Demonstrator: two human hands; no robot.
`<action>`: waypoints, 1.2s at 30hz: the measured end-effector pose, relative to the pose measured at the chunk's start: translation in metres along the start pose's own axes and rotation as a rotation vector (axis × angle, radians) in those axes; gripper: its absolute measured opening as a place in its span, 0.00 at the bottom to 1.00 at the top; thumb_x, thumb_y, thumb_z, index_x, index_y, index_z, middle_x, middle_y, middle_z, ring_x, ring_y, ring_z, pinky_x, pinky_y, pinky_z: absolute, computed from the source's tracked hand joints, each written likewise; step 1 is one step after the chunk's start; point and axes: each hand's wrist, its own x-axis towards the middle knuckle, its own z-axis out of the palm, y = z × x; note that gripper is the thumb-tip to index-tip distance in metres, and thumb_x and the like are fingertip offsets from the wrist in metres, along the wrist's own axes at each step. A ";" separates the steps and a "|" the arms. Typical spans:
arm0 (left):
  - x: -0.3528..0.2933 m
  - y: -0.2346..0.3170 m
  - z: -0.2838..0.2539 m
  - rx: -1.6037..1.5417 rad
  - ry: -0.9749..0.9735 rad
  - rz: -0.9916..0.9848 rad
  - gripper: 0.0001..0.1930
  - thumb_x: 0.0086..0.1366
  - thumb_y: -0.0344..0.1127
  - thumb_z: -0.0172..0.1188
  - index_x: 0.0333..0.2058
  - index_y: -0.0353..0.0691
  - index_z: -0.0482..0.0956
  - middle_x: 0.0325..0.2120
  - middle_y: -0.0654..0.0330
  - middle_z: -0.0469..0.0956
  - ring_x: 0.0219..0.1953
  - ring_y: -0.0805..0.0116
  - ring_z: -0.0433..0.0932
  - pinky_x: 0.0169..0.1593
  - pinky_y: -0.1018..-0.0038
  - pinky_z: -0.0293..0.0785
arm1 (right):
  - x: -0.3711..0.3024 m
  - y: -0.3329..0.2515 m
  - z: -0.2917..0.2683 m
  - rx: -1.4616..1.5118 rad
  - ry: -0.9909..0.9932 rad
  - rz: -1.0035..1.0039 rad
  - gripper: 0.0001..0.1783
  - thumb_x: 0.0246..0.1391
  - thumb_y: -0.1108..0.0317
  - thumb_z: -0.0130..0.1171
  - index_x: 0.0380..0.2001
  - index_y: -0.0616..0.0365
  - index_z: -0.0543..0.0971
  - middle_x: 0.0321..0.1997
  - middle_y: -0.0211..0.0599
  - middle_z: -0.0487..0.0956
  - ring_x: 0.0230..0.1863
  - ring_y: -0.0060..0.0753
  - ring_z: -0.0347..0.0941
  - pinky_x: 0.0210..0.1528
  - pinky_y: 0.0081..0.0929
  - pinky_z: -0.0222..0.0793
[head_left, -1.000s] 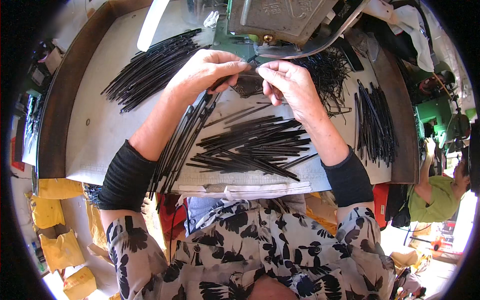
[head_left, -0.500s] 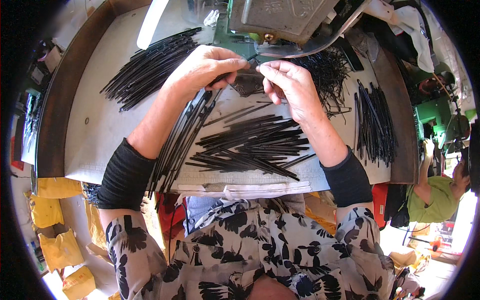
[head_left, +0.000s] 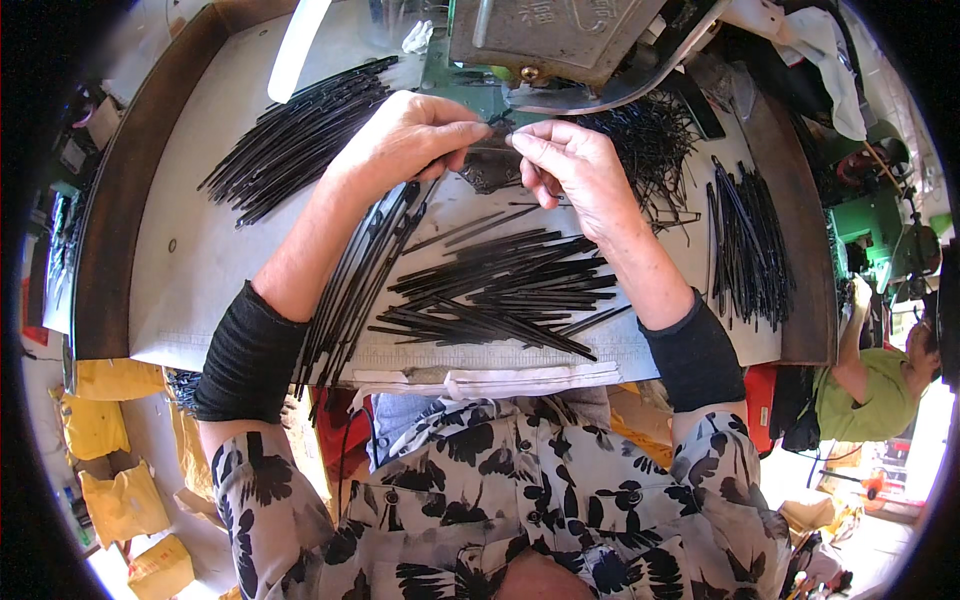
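Note:
My left hand (head_left: 420,140) is closed in a pinch, with the dark end of a thin black strip (head_left: 499,118) showing at its fingertips. Opposite it, fingertips almost meeting, my right hand (head_left: 570,165) pinches thumb against forefinger; whatever is between them is too small to make out. Both hands are just in front of a grey metal machine head (head_left: 550,35). Below my left wrist, long black strips (head_left: 365,285) run down over the table's near edge. A pile of shorter black strips (head_left: 500,285) lies between my forearms.
Another heap of black strips (head_left: 300,135) lies at the far left, and a bundle (head_left: 745,245) at the right. Tangled thin black pieces (head_left: 650,150) sit beside the machine. A brown raised rim (head_left: 105,240) borders the table. To the right, a person in a green shirt (head_left: 870,395) works.
Both hands stay close together by the machine, with only a slight shift of the fingers. The view has moved a little; the piles look the same.

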 end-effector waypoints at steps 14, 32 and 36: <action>-0.001 0.000 -0.001 -0.102 -0.025 -0.034 0.16 0.62 0.44 0.54 0.34 0.35 0.79 0.14 0.69 0.68 0.13 0.85 0.60 0.15 0.84 0.51 | -0.001 0.001 -0.001 0.060 0.006 0.010 0.13 0.53 0.65 0.58 0.34 0.65 0.75 0.19 0.31 0.74 0.13 0.15 0.65 0.14 0.12 0.56; -0.008 0.002 0.011 -0.356 0.007 -0.042 0.13 0.60 0.42 0.56 0.26 0.38 0.78 0.13 0.69 0.69 0.12 0.84 0.61 0.14 0.84 0.54 | -0.001 0.020 -0.019 0.540 0.096 -0.048 0.10 0.56 0.70 0.52 0.40 0.63 0.73 0.35 0.43 0.79 0.32 0.29 0.78 0.35 0.22 0.77; -0.015 0.009 0.019 -0.389 -0.063 -0.006 0.14 0.61 0.43 0.56 0.31 0.36 0.79 0.14 0.67 0.72 0.12 0.83 0.63 0.14 0.83 0.57 | 0.001 0.019 -0.016 0.560 0.122 -0.063 0.10 0.56 0.70 0.52 0.39 0.63 0.74 0.34 0.42 0.79 0.30 0.27 0.78 0.33 0.21 0.78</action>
